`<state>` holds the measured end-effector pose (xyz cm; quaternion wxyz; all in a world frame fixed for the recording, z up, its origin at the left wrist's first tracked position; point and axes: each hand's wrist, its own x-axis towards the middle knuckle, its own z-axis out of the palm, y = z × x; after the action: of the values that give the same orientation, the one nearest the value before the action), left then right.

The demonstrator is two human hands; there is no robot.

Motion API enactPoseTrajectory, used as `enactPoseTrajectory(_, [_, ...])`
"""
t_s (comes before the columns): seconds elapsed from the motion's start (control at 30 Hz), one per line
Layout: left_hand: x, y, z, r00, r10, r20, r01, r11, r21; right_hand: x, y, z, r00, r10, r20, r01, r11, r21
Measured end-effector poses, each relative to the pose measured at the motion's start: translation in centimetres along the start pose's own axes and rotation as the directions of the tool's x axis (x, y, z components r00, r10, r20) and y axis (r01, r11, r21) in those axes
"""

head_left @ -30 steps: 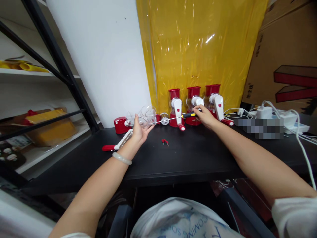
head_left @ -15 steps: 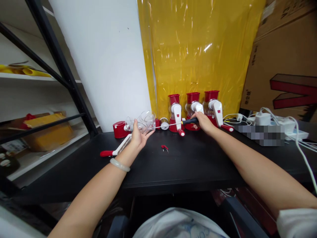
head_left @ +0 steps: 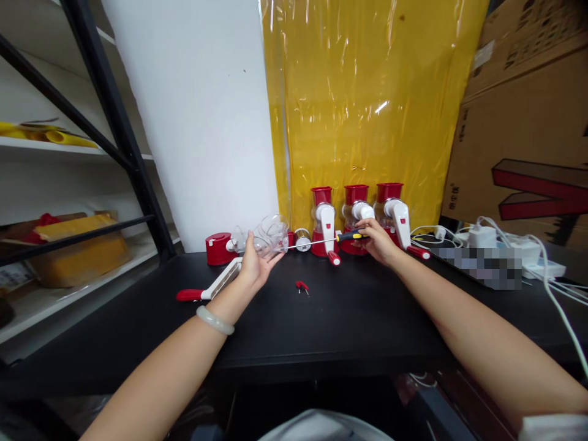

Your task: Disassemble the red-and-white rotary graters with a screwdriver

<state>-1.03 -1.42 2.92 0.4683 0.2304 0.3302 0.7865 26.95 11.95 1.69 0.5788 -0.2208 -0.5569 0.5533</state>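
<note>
Clear plastic body point(head_left: 274, 229) lies on its side in the left hand point(head_left: 255, 266), near the back of the bench point(head_left: 331, 334), in front of the white panel point(head_left: 197, 122); whether it also rests on the bench, I cannot tell. The left thumb points up against it, with the fingers spread out underneath, holding it. The right hand point(head_left: 377, 240) has its fingers closed on the yellow-and-black handle of a screwdriver point(head_left: 348, 236), whose shaft runs nearly level to the right end of the clear body; the tip's exact contact is too small to make out.

A red base point(head_left: 218, 248) stands just left of the clear body, and a white crank with a red grip point(head_left: 215, 286) lies in front of that base. 2 small red pieces point(head_left: 302, 285) lie on the bench between the forearms. A metal drum point(head_left: 302, 241) sits beside the row of 3 red-and-white hand-crank graters point(head_left: 326, 220) along the yellow sheet point(head_left: 344, 122). White cables and adapters point(head_left: 482, 237) lie at the far right.
</note>
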Motion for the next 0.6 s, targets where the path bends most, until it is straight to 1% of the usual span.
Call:
enactPoseTrajectory(0.07, [0.04, 0.05, -0.02, 1.0, 0.001, -0.005, -0.001, 1.0, -0.002, 0.23, 0.22, -0.19, 1.0, -0.017, -0.007, 0.017, 0.998, -0.055])
enactPoseTrajectory(0.13, [0.1, 0.12, -0.04, 1.0, 0.006, 0.003, -0.006, 1.0, -0.002, 0.46, 0.48, -0.43, 0.999, -0.037, -0.02, 0.033, 0.982, -0.184])
enactPoseTrajectory(0.2, [0.14, 0.16, -0.05, 1.0, 0.007, 0.0, -0.007, 1.0, -0.003, 0.61, 0.72, -0.65, 0.998, -0.055, -0.009, 0.049, 0.936, -0.348])
enactPoseTrajectory(0.27, [0.13, 0.18, -0.02, 1.0, -0.001, -0.019, 0.001, 1.0, -0.003, 0.64, 0.89, -0.76, 0.997, -0.073, -0.001, 0.066, 0.901, -0.429])
enactPoseTrajectory(0.33, [0.05, 0.19, 0.05, 0.999, -0.013, -0.033, 0.013, 1.0, 0.0, 0.6, 0.98, -0.67, 0.995, -0.092, -0.031, 0.074, 0.922, -0.38])
enactPoseTrajectory(0.43, [-0.19, 0.17, 0.19, 0.999, -0.019, -0.035, 0.019, 1.0, 0.014, 0.41, 0.88, -0.28, 0.996, -0.052, -0.079, 0.036, 0.98, -0.193])
enactPoseTrajectory(0.5, [-0.36, 0.16, 0.28, 0.999, -0.021, -0.038, 0.022, 0.999, 0.026, 0.27, 0.71, -0.03, 0.998, -0.012, -0.067, 0.006, 0.996, -0.094])
enactPoseTrajectory(0.6, [-0.52, 0.15, 0.38, 0.999, -0.015, -0.034, 0.016, 0.999, 0.04, 0.22, 0.51, 0.1, 0.999, -0.006, -0.046, 0.003, 0.999, -0.049])
